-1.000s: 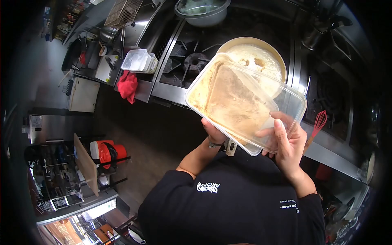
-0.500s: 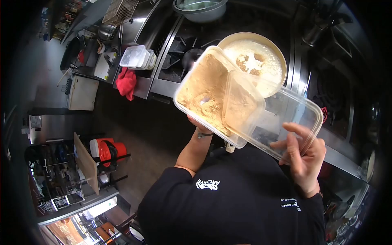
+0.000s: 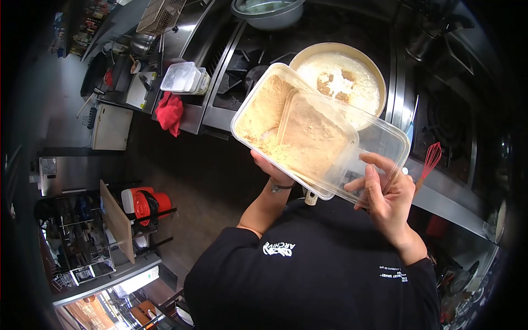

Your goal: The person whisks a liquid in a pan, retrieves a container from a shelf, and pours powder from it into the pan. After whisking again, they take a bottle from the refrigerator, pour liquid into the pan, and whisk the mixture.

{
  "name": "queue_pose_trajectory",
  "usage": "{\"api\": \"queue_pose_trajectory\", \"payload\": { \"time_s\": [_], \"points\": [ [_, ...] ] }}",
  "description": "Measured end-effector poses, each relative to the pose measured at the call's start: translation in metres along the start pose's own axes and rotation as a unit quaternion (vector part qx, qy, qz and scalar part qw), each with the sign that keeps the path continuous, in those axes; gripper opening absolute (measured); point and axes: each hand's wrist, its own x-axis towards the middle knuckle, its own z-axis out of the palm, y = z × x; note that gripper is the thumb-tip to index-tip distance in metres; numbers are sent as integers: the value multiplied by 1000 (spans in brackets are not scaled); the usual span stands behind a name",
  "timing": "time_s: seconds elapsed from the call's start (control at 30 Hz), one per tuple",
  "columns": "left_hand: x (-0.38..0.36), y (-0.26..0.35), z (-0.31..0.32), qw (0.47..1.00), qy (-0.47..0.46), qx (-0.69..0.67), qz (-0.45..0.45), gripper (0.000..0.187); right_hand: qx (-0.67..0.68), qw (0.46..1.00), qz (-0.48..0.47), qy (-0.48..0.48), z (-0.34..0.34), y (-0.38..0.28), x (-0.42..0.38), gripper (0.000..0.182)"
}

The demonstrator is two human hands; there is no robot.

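Note:
My left hand (image 3: 273,171) holds a clear plastic container (image 3: 258,118) of tan powder from below, at chest height in front of the stove. My right hand (image 3: 385,193) grips the clear lid (image 3: 379,140), which partly overlaps the container's right side. Just beyond the container sits a round pan (image 3: 352,69) of pale liquid with a few brown lumps of powder floating in it.
A gas burner (image 3: 250,77) lies left of the pan. A red whisk (image 3: 428,164) rests on the stove edge at right. A stack of plastic containers (image 3: 184,77) and a red cloth (image 3: 170,113) sit at left. A metal bowl (image 3: 269,12) stands behind.
The lid, pulled away to the right half a second ago, has slid back left over the container. The container has levelled out after tilting, and powder lumps now float in the pan.

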Motion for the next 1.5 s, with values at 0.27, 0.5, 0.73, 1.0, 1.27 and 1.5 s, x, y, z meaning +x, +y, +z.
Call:
{"api": "queue_pose_trajectory", "payload": {
  "time_s": [0.27,0.5,0.73,1.0,1.27,1.5],
  "points": [
    [10,25,64,998,-28,16,-48,87,147,987,69,21,3,10,17,30],
    [22,22,59,991,9,53,-123,83,249,960,121,41,-16,37,35,29],
    [41,6,47,987,70,-45,-141,79,253,956,116,98,-43,52,60,30],
    [48,24,26,982,162,-27,-88,78,-45,981,-126,141,-58,81,108,28],
    [44,43,19,982,168,-26,-78,78,-388,846,-335,150,-56,68,114,22],
    [43,39,22,980,156,-65,-106,78,-395,846,-315,169,-50,79,115,16]
  ]
}}
